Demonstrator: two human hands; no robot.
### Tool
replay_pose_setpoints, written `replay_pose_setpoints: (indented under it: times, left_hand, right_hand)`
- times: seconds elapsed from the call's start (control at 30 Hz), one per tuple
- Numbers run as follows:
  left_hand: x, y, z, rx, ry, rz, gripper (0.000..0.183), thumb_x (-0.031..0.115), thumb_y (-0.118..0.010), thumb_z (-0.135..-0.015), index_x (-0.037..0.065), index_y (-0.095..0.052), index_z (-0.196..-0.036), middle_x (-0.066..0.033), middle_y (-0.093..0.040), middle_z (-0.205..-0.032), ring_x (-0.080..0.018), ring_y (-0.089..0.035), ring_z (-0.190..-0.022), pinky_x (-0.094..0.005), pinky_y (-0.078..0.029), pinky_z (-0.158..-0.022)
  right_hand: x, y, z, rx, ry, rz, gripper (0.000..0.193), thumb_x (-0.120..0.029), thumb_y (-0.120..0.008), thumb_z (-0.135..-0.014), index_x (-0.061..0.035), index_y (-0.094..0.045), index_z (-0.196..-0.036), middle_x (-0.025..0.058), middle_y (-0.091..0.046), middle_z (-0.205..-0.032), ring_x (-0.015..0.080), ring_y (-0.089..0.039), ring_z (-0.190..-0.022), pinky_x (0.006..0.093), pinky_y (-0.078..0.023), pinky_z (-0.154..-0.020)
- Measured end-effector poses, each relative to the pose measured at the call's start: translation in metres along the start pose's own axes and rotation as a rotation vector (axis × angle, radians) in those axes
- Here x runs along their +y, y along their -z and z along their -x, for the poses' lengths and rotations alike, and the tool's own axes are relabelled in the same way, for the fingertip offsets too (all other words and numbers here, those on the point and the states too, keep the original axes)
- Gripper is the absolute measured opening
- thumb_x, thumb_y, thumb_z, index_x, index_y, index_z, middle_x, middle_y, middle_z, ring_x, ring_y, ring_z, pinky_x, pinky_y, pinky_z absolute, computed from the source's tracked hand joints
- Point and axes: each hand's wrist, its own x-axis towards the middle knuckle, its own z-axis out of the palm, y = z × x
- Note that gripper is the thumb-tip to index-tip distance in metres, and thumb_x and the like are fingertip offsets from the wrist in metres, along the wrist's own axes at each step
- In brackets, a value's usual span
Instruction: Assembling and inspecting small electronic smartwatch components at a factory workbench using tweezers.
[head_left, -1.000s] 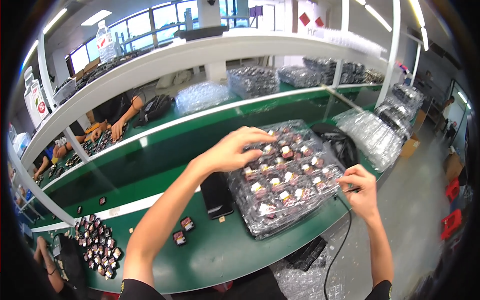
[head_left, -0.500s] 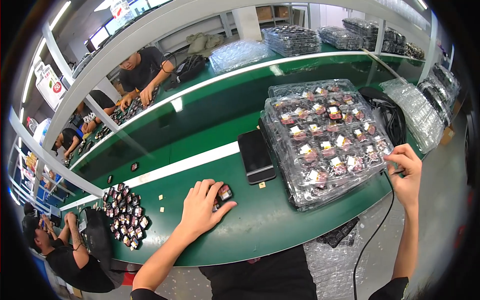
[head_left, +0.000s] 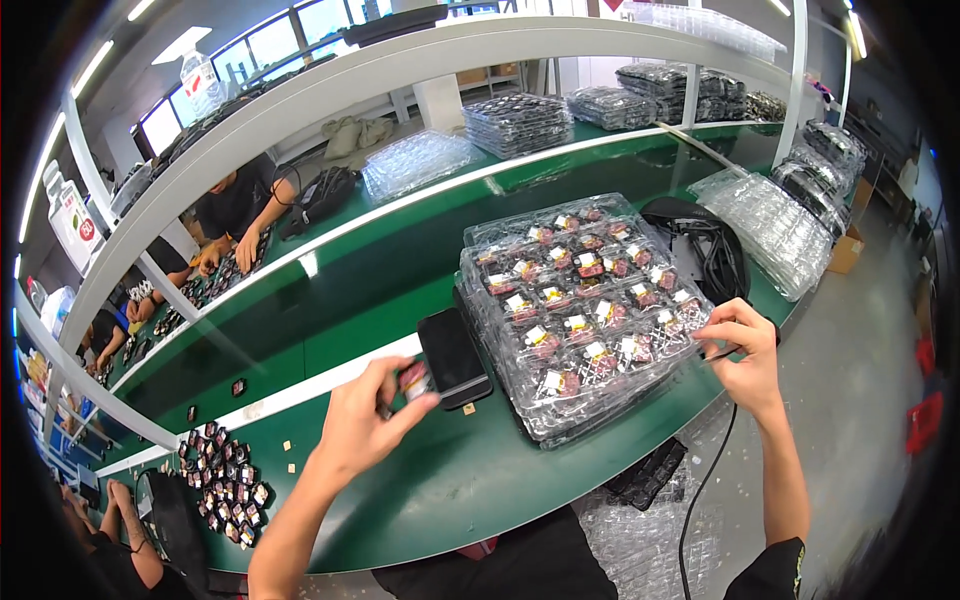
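Thumb and fingers of my left hand are closed on a small black part with a reddish and white face, raised over the bench beside a black phone. My right hand is at the near right corner of a stack of clear plastic trays. Its fingers are pinched on the dark end of a black cable, which hangs down past the bench edge; the exact end is partly hidden. Small parts with white and yellow tops sit in rows in the top tray.
A heap of small black parts lies at the left of the green bench. A black bag sits behind the trays. A white frame rail crosses above. Co-workers handle parts across the belt; more trays are stacked there.
My left hand has lifted off the bench with a small part in its fingers. My right hand stays by the tray corner with the cable. The whole view has shifted.
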Motion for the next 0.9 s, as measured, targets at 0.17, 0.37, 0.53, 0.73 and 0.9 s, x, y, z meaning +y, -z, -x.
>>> replay_pose_setpoints:
  times: [0.17, 0.37, 0.53, 0.73, 0.9]
  left_hand:
    - [0.062, -0.053, -0.141, -0.084, -0.271, 0.060, 0.047, 0.036, -0.090, -0.096, 0.003, -0.071, -0.123, -0.0029, -0.043, -0.064, -0.0164, -0.042, -0.057, -0.0379, -0.035, -0.057]
    - [0.092, -0.129, -0.251, -0.300, -0.184, -0.082, 0.069, 0.063, -0.082, -0.092, 0.000, -0.081, -0.119, -0.0228, -0.082, -0.101, -0.0395, -0.080, -0.099, -0.0495, -0.061, -0.089]
    - [0.076, -0.172, -0.275, -0.393, -0.196, -0.266, 0.071, 0.065, -0.081, -0.091, 0.001, -0.082, -0.121, -0.0261, -0.082, -0.112, -0.0404, -0.080, -0.109, -0.0505, -0.062, -0.094]
    - [0.064, -0.144, -0.275, -0.411, -0.141, -0.138, 0.052, 0.053, -0.073, -0.104, 0.004, -0.079, -0.121, -0.0227, -0.083, -0.107, -0.0379, -0.081, -0.103, -0.0505, -0.061, -0.095]
    - [0.044, -0.137, -0.262, -0.350, -0.307, 0.016, 0.043, 0.039, -0.068, -0.109, 0.003, -0.077, -0.131, -0.0231, -0.081, -0.120, -0.0374, -0.079, -0.106, -0.0475, -0.060, -0.097]
  right_hand:
    - [0.008, 0.007, 0.005, 0.001, -0.068, -0.051, 0.038, 0.016, -0.068, -0.070, -0.0020, -0.086, -0.098, 0.0068, -0.071, -0.098, 0.0151, -0.071, -0.085, 0.0280, -0.055, -0.073]
    - [0.007, 0.001, 0.000, -0.014, -0.106, -0.108, 0.037, 0.015, -0.070, -0.072, -0.0034, -0.087, -0.099, 0.0070, -0.072, -0.100, 0.0165, -0.073, -0.088, 0.0283, -0.059, -0.074]
    - [0.010, -0.002, -0.003, 0.004, -0.062, -0.075, 0.037, 0.015, -0.072, -0.071, -0.0044, -0.087, -0.098, 0.0070, -0.074, -0.098, 0.0180, -0.073, -0.086, 0.0295, -0.059, -0.075]
    - [0.015, 0.002, -0.004, -0.001, -0.037, -0.098, 0.034, 0.015, -0.071, -0.074, -0.0051, -0.087, -0.097, 0.0030, -0.070, -0.099, 0.0125, -0.069, -0.087, 0.0258, -0.052, -0.066]
    - [0.019, 0.001, -0.001, 0.018, -0.069, -0.129, 0.037, 0.015, -0.069, -0.070, -0.0037, -0.087, -0.096, 0.0058, -0.073, -0.098, 0.0162, -0.072, -0.086, 0.0280, -0.057, -0.072]
